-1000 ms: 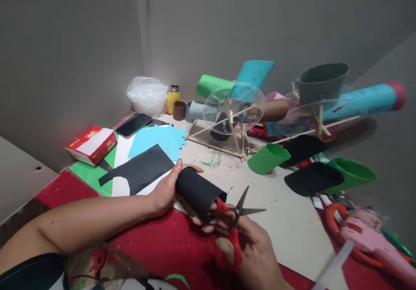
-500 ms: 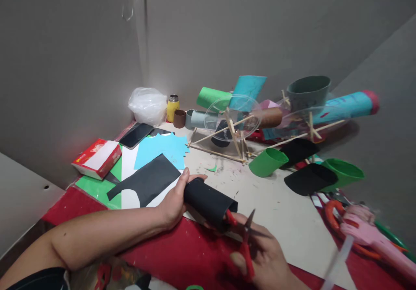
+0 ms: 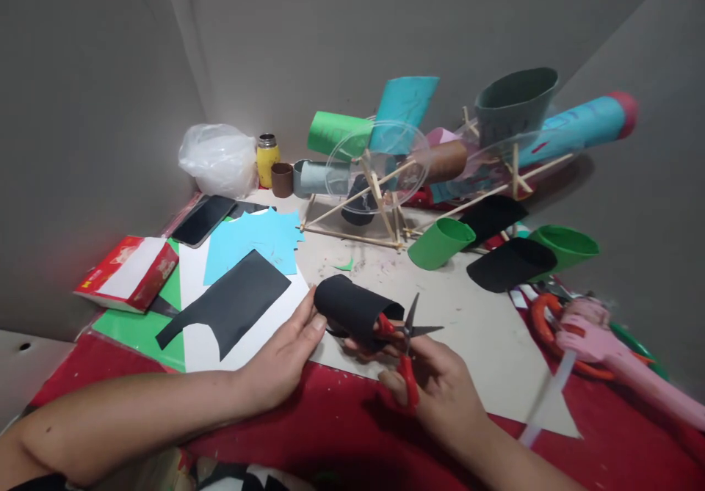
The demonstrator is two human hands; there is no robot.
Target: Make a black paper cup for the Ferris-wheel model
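A black paper tube (image 3: 358,307) lies on its side between my hands, above the table's near edge. My left hand (image 3: 280,362) is at its left end, thumb on the near side and the other fingers partly hidden. Scissors (image 3: 408,373) with red handles are in my right hand (image 3: 443,384), blades spread and pointing up and right. One red handle loop sits by the tube's right opening, and fingers of my right hand reach beneath the tube. Left of it, a cut sheet of black paper (image 3: 236,300) with a curved notch rests on white paper (image 3: 195,285).
Behind stands a stick frame (image 3: 352,235) with a clear plastic disc and paper tubes. Green tubes (image 3: 440,244) and black tubes (image 3: 510,263) lie right. A pink glue gun (image 3: 595,337) is at far right. Left are blue paper (image 3: 247,245), a phone (image 3: 203,221) and a red box (image 3: 128,272).
The view has shifted, so the table things sit further left and higher. My left thumb has come down off the tube's end. The scissors have turned, with their blades spread wider.
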